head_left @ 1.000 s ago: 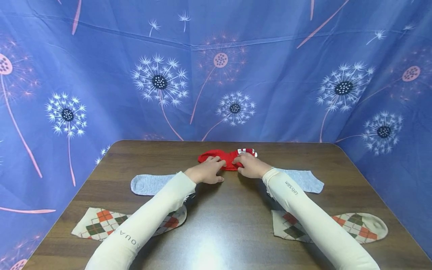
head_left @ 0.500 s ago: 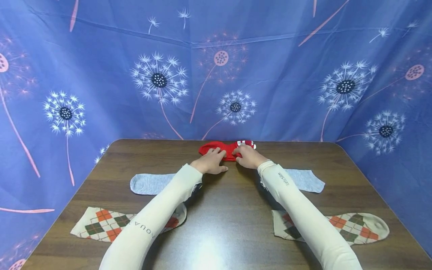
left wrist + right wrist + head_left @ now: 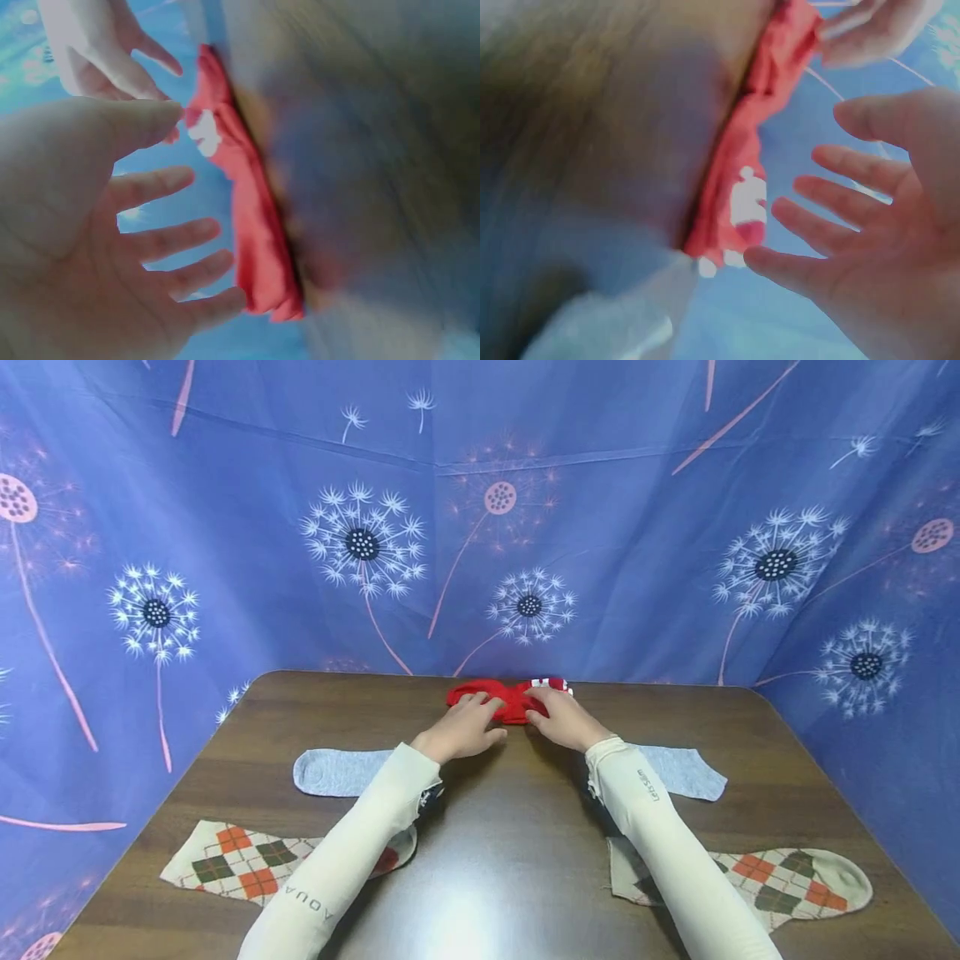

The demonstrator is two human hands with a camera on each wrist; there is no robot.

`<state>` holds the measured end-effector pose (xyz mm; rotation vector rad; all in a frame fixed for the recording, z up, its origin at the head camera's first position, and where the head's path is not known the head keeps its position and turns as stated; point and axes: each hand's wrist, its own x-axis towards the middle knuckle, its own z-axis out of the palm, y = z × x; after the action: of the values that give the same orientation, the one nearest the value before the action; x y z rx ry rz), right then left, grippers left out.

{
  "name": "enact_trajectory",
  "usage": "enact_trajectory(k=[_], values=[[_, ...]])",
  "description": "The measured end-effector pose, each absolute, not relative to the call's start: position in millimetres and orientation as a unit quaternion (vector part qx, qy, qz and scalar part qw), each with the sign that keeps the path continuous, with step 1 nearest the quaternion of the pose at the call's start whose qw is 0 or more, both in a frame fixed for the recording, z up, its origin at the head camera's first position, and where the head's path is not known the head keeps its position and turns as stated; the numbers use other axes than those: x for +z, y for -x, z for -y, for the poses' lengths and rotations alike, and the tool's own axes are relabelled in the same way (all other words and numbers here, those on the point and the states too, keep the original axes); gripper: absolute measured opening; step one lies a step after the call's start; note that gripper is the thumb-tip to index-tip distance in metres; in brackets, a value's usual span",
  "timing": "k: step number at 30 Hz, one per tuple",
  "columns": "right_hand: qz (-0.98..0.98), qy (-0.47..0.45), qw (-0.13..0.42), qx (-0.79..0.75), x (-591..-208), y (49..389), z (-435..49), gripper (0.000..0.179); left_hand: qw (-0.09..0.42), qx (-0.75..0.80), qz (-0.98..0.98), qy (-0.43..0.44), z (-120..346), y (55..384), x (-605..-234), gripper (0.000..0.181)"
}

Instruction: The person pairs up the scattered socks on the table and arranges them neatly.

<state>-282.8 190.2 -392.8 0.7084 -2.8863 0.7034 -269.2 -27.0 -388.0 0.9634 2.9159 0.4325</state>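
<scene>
A red sock (image 3: 516,703) with a white-patterned end lies crosswise near the far edge of the table. My left hand (image 3: 461,729) is at its left part, fingers spread and thumb out. Over its right part is my right hand (image 3: 567,722), partly hiding the white pattern. In the left wrist view, the straight fingers (image 3: 184,232) are beside the red sock (image 3: 255,225) with nothing gripped. The right wrist view shows the other palm facing the sock (image 3: 739,157), its fingers (image 3: 817,225) also extended and holding nothing.
Light grey socks lie on the wooden table (image 3: 480,827), one left (image 3: 337,772) and one right (image 3: 682,772), each partly under an arm. Nearer are argyle socks, left (image 3: 240,864) and right (image 3: 795,881). A blue dandelion-print cloth (image 3: 465,527) hangs behind the table.
The red sock has shifted toward the table's far edge with both hands on it. Since then my hands have drawn back slightly from it. The other socks stay in place.
</scene>
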Motion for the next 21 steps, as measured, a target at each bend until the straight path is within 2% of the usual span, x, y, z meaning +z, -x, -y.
enact_trajectory(k=[4,9,14,21], values=[[0.941,-0.21,0.071,0.257,-386.3,264.3,-198.9,0.044,-0.03,0.124,-0.938,-0.321,38.7,245.5,-383.2,0.047],[0.945,-0.188,0.063,0.262,-382.5,242.5,-207.2,0.046,-0.078,0.101,-0.928,-0.349,48.9,219.6,-386.1,0.039],[0.94,-0.211,0.075,0.257,-382.7,229.6,-200.8,0.046,-0.104,0.103,-0.925,-0.35,61.7,201.7,-387.8,0.043],[0.93,-0.257,0.096,0.243,-371.1,216.9,-174.4,0.044,-0.117,0.098,-0.93,-0.333,90.9,183.0,-367.7,0.044]])
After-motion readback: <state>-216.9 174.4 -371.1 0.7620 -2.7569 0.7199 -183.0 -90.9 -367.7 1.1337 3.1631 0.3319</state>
